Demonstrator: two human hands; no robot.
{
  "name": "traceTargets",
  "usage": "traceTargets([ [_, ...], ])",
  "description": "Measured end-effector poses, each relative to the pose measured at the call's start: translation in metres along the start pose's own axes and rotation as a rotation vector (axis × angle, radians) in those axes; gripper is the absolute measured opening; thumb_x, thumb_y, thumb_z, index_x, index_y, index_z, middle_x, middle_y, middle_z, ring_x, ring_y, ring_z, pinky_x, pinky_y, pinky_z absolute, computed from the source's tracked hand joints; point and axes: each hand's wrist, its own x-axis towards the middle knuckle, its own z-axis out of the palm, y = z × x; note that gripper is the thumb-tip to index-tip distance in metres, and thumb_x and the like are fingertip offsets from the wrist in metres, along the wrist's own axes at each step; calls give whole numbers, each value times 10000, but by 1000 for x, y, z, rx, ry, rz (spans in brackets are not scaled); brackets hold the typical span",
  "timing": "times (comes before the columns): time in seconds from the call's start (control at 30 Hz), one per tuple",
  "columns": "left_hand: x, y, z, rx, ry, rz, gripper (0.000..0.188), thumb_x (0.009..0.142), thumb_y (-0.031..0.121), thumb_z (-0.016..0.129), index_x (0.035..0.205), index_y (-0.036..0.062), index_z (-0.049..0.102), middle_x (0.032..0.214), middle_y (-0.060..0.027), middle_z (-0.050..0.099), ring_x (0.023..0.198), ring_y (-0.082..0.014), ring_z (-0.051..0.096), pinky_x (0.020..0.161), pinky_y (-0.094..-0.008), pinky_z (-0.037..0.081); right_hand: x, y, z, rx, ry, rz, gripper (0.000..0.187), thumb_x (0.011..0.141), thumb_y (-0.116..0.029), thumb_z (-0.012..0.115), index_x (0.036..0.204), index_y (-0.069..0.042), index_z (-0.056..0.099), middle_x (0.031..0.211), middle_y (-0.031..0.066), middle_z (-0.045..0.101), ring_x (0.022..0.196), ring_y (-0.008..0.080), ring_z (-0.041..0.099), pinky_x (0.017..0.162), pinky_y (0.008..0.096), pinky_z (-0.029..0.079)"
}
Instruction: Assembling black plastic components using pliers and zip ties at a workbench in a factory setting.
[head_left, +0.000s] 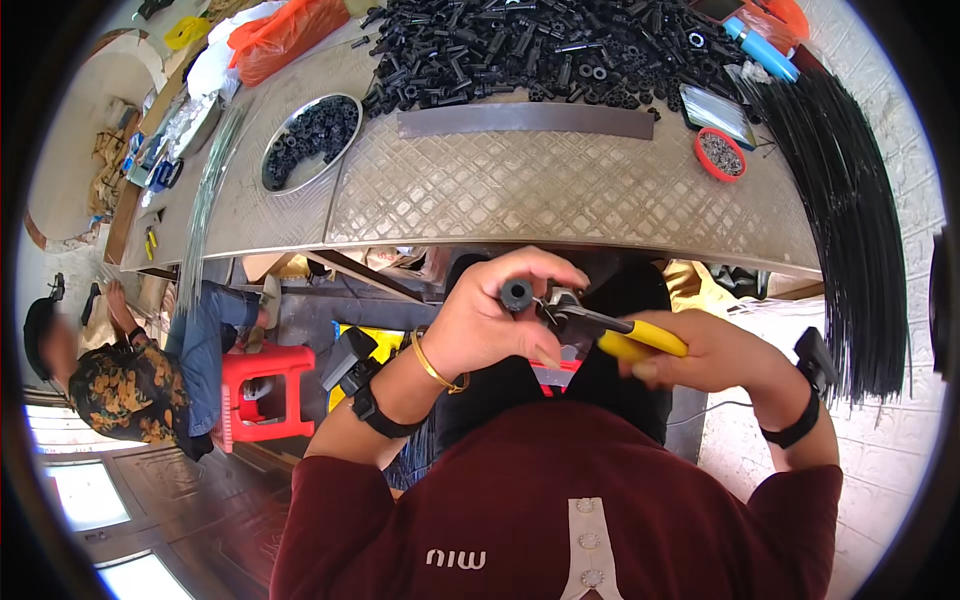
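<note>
Crisscross lines cover the long tan table (430, 205) that runs across the top, beyond the knees. On this side of its edge, over the person's lap, the left hand (478, 318) curls around a small black tube (516, 293). Fingers and thumb hold it so that its round end faces up. The right hand (700, 348) is wrapped around the pliers (656, 338), which have yellow handles. Their metal nose is right beside the tube, near the left thumb. It is hard to tell if the nose is biting on anything.

A gold bracelet (430, 362) goes around the left wrist.

Out on the table lies a flat grey strip (525, 121). Just behind it is a big heap of black parts (540, 50). On the right sits a red dish (721, 178) with tiny silver bits in it. Lots of long, thin black rods (850, 220) hang over the right end. On the left, an oval bowl (318, 172) holds small black pieces, and thin pale wires (210, 190) lie past it. An orange bag (275, 50) is farther back.

Down on the left, another person (130, 395) in a flowery shirt is near a red stool (235, 385).
</note>
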Motion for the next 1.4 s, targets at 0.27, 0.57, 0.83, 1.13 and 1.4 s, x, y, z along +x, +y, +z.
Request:
traceTargets([
  [0.27,-4,3,1,101,24,7,294,628,91,808,800,61,572,753,23,544,674,-43,489,600,-206,400,7,-1,6,640,-278,114,806,762,-225,698,1381,-41,216,913,161,637,661,228,634,612,305,527],
  [0.57,-3,2,-5,-51,-135,19,327,631,50,792,900,49,606,841,8,594,756,-55,518,655,-205,412,6,4,10,1315,-503,358,724,807,-143,633,1392,-69,212,827,211,621,569,241,615,519,311,501],
  [0.83,0,-5,-10,-167,243,-8,287,760,259,690,923,30,633,849,-9,589,667,-57,474,614,-194,393,14,-25,18,-467,324,-108,547,782,0,497,1308,-23,346,1022,174,566,803,280,590,740,366,459],
  [1.13,-6,-10,-8,31,190,41,864,745,783,335,912,6,675,837,-44,654,563,-53,410,513,-204,331,18,23,68,1667,-553,216,303,921,-232,486,1128,-22,417,745,189,569,563,207,575,504,321,489],
  [1.4,-6,-7,-8,11,17,28,859,750,776,351,917,-2,673,879,-84,665,660,-107,529,584,-239,388,17,39,56,1623,-640,103,344,923,-325,470,940,16,503,781,240,592,635,278,630,557,369,541],
])
